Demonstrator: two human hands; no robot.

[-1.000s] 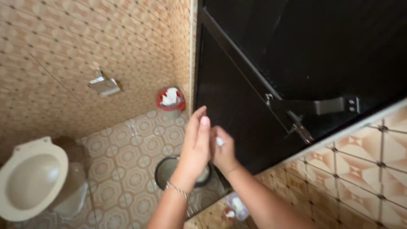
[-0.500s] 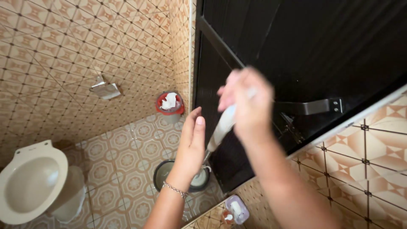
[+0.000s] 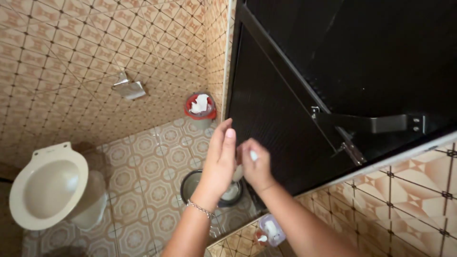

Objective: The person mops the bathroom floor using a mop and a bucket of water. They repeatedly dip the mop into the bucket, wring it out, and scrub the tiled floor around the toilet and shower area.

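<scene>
Left hand: flat and open, fingers together and pointing up, palm turned toward the right hand; thin bracelet at the wrist.
Right hand: curled loosely around a small white object, only a sliver of which shows between the fingers; what it is cannot be told. It sits just beside the left palm, nearly touching.
Below the right forearm: clear holder with white bottles on a tiled ledge.
Under both hands, on the floor: round dark bucket, partly hidden by the wrists.
Beyond the right hand: black door with latch.
Left of the left hand, well apart: toilet.
Beyond the left fingertips, in the corner: red bin full of white paper; metal holder on the wall.
Risks, as a judgement: the loose curl gives little hold, so the white object could slip and drop into the bucket or onto the floor tiles; a wide elbow could knock the bottles off the ledge
</scene>
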